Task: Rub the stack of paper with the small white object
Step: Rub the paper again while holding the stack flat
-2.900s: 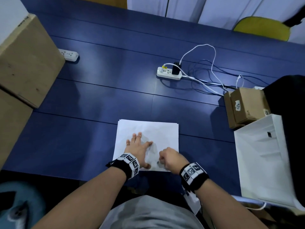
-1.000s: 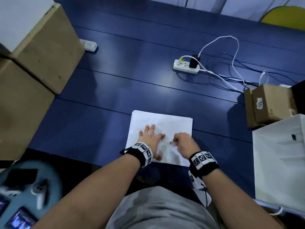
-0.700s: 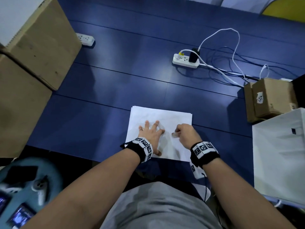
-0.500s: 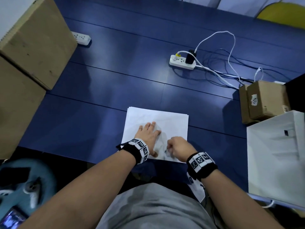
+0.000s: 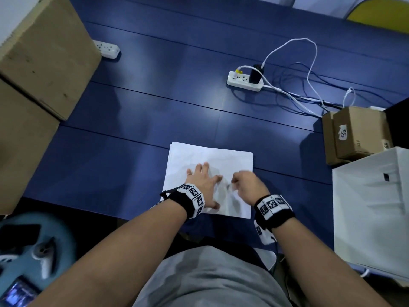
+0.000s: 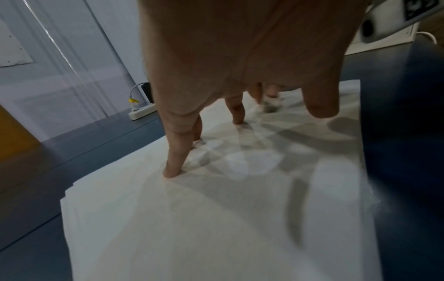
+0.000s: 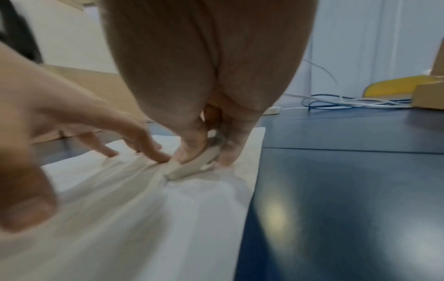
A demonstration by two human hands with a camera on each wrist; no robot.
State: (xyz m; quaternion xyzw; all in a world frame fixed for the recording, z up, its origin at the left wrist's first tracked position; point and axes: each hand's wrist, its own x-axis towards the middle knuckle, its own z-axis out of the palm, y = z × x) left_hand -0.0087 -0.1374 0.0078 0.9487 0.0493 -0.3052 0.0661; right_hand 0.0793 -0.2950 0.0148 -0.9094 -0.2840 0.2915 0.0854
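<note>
On the paper stack, left hand presses flat; right hand pinches, seemingly, the white object.

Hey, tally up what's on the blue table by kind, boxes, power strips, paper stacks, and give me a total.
Cardboard boxes: 3
White box: 1
Power strips: 2
Paper stacks: 1
Small white rubbing objects: 1
Total: 8

The head camera looked down from above; both wrist cameras sat close over the paper stack, facing twelve o'clock.
</note>
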